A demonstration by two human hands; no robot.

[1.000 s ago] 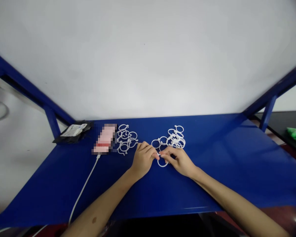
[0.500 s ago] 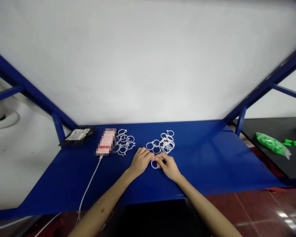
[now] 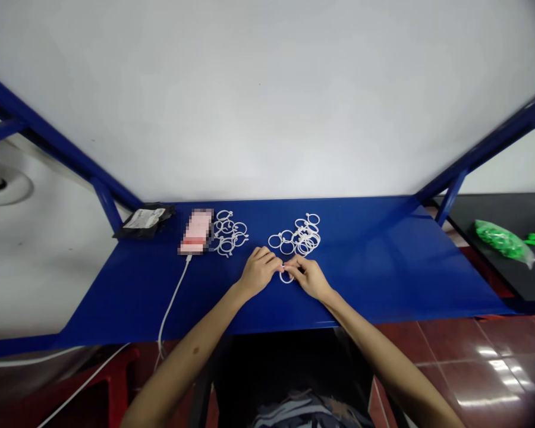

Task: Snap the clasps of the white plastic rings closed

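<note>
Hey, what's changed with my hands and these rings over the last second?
Nothing taken or let go: left hand and right hand keep pinching one white ring over the blue table. Only the view shifted, showing more of the green bag at right. Both ring piles, phone and cable stayed put.

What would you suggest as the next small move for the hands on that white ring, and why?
Probably squeeze the white ring shut at its top: the left hand and the right hand both pinch it there, just in front of a pile of like rings. Whether its clasp is open is too small to tell.
</note>
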